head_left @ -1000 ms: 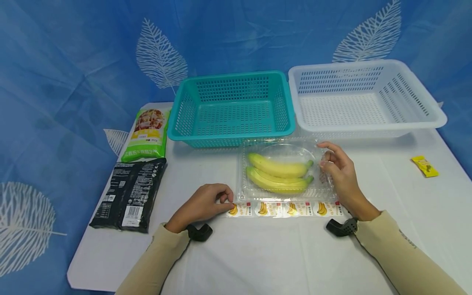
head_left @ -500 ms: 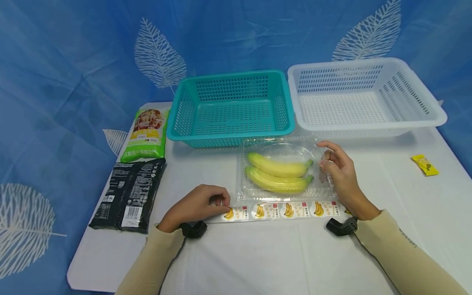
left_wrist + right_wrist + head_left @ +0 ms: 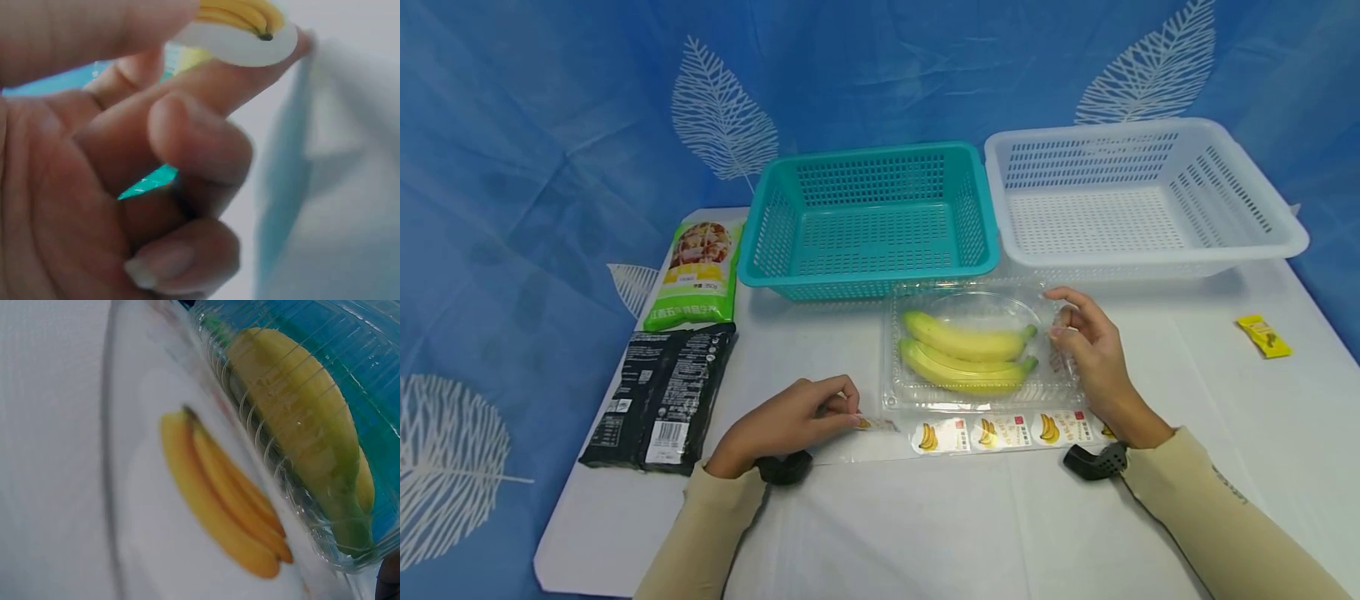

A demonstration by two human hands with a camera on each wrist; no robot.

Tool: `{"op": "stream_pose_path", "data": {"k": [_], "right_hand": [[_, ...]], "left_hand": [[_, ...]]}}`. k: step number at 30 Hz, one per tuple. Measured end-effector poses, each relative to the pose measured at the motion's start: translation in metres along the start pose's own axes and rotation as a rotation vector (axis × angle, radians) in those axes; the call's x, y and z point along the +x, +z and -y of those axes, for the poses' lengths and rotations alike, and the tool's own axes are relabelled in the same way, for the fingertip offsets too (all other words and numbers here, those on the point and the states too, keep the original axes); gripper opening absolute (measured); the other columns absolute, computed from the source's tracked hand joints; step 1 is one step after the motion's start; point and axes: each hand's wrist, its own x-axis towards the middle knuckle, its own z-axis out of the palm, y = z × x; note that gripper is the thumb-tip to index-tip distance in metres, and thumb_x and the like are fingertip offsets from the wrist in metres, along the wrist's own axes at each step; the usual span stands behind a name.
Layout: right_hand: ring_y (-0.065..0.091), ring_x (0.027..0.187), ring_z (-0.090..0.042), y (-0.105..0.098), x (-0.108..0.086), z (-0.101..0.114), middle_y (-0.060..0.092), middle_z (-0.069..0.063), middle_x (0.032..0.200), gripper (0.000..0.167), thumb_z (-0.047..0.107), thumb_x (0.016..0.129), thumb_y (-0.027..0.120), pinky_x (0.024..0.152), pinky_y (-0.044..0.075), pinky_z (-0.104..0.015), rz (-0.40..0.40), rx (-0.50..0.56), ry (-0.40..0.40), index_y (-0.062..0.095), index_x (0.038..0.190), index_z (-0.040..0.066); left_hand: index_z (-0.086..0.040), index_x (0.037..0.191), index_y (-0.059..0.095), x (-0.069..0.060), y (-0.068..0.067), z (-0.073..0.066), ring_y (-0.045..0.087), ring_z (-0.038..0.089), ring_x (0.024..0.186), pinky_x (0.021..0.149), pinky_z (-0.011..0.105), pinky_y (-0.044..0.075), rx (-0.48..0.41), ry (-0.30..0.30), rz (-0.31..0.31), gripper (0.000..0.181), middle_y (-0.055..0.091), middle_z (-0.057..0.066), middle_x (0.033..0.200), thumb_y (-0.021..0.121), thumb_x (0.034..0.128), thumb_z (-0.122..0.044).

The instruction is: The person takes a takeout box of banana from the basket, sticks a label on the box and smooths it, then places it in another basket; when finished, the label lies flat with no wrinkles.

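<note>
In the head view, a clear plastic box (image 3: 917, 400) with a closed lid holds yellow-green bananas (image 3: 962, 337). My right hand (image 3: 1097, 362) holds the box's right end, thumb and forefinger on its edge. Along the box's front lies a sticker strip (image 3: 1033, 430) printed with bananas. At its left end my left hand (image 3: 797, 421) pinches one banana sticker (image 3: 874, 423), which stands tilted up from the bare backing. The left wrist view shows that sticker (image 3: 262, 53) between thumb and forefinger, other fingers curled. In the right wrist view, a printed banana label (image 3: 212, 494) lies beside the box.
A teal basket (image 3: 872, 279) and a white basket (image 3: 1157, 258) stand behind the box. On the left lie a green food bag (image 3: 696, 279) and a black packet (image 3: 662, 400). A small yellow packet (image 3: 1264, 336) sits far right.
My left hand has moved left and drawn the strip's left end slightly towards me. The leftmost sticker, flat before, is now lifted in its fingers. My right hand and the box have stayed still.
</note>
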Motion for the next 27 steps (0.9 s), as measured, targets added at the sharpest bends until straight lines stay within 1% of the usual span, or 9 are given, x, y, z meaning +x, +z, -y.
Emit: {"op": "stream_pose_path", "data": {"k": [2, 5, 7, 11, 14, 19, 23, 26, 27], "right_hand": [[0.041, 0.059, -0.014, 0.0, 0.0, 0.0, 0.044, -0.005, 0.082, 0.044, -0.012, 0.093, 0.046, 0.048, 0.036, -0.026, 0.002, 0.005, -0.003, 0.057, 0.136, -0.004], [0.041, 0.06, -0.014, 0.0, 0.0, 0.001, 0.044, -0.005, 0.082, 0.045, -0.012, 0.093, 0.046, 0.048, 0.036, -0.026, 0.001, 0.003, -0.006, 0.057, 0.136, -0.004], [0.041, 0.06, -0.013, 0.0, 0.0, 0.0, 0.043, -0.006, 0.083, 0.045, -0.012, 0.093, 0.046, 0.048, 0.037, -0.026, 0.002, 0.0, -0.007, 0.057, 0.136, -0.004], [0.041, 0.059, -0.013, -0.001, 0.0, 0.0, 0.043, -0.006, 0.083, 0.044, -0.012, 0.094, 0.046, 0.047, 0.037, -0.026, 0.006, 0.006, -0.009, 0.056, 0.137, -0.005], [0.041, 0.057, -0.014, -0.001, -0.001, -0.002, 0.044, -0.006, 0.082, 0.044, -0.012, 0.094, 0.046, 0.046, 0.037, -0.026, 0.004, 0.011, -0.01, 0.056, 0.136, -0.005], [0.04, 0.056, -0.016, -0.001, -0.002, -0.003, 0.044, -0.006, 0.082, 0.044, -0.012, 0.094, 0.046, 0.045, 0.036, -0.029, 0.015, 0.022, -0.027, 0.055, 0.136, -0.006], [0.04, 0.055, -0.016, -0.001, -0.001, -0.003, 0.043, -0.006, 0.083, 0.044, -0.012, 0.094, 0.046, 0.045, 0.036, -0.029, 0.021, 0.021, -0.031, 0.055, 0.137, -0.006], [0.041, 0.055, -0.014, -0.001, 0.0, -0.003, 0.043, -0.006, 0.083, 0.044, -0.012, 0.094, 0.046, 0.044, 0.037, -0.028, 0.019, 0.021, -0.029, 0.056, 0.136, -0.005], [0.041, 0.054, -0.015, -0.001, 0.0, -0.002, 0.043, -0.006, 0.083, 0.043, -0.012, 0.094, 0.046, 0.044, 0.037, -0.028, 0.02, 0.026, -0.029, 0.056, 0.136, -0.005]], "left_hand": [[-0.019, 0.101, 0.058, -0.003, -0.002, 0.0, 0.062, 0.007, 0.087, 0.077, 0.03, 0.045, -0.024, 0.013, 0.03, 0.009, 0.075, -0.009, 0.104, 0.065, 0.1027, -0.025], [-0.019, 0.102, 0.061, -0.004, -0.003, -0.001, 0.061, 0.008, 0.083, 0.073, 0.03, 0.046, -0.009, 0.043, 0.048, 0.007, 0.073, -0.01, 0.111, 0.065, 0.1025, -0.025], [-0.02, 0.101, 0.063, -0.004, -0.003, -0.001, 0.057, 0.009, 0.08, 0.071, 0.03, 0.045, 0.02, 0.066, 0.037, 0.006, 0.071, -0.012, 0.109, 0.067, 0.101, -0.024], [-0.026, 0.095, 0.065, -0.002, -0.001, -0.002, 0.054, 0.015, 0.083, 0.076, 0.033, 0.048, 0.046, 0.1, 0.006, 0.011, 0.063, -0.012, 0.098, 0.076, 0.0951, -0.022], [-0.028, 0.091, 0.064, -0.001, 0.001, -0.007, 0.056, 0.019, 0.086, 0.08, 0.035, 0.049, 0.016, 0.126, 0.009, 0.016, 0.061, -0.011, 0.093, 0.079, 0.0925, -0.021], [-0.025, 0.091, 0.066, 0.002, 0.003, -0.018, 0.053, 0.018, 0.077, 0.071, 0.033, 0.048, -0.066, 0.162, 0.018, 0.013, 0.063, -0.006, 0.088, 0.077, 0.0939, -0.022], [-0.023, 0.092, 0.065, 0.002, -0.001, -0.032, 0.039, 0.018, 0.066, 0.07, 0.032, 0.042, -0.104, 0.147, -0.002, 0.011, 0.042, -0.001, 0.069, 0.075, 0.0958, -0.022], [-0.023, 0.092, 0.064, 0.005, -0.007, -0.047, 0.029, 0.016, 0.063, 0.067, 0.03, 0.038, -0.085, 0.141, -0.019, 0.012, 0.026, -0.001, 0.068, 0.075, 0.0956, -0.022], [-0.023, 0.093, 0.064, 0.007, -0.009, -0.052, 0.028, 0.015, 0.062, 0.066, 0.03, 0.038, -0.069, 0.145, -0.025, 0.012, 0.025, -0.003, 0.067, 0.076, 0.0955, -0.022]]}}
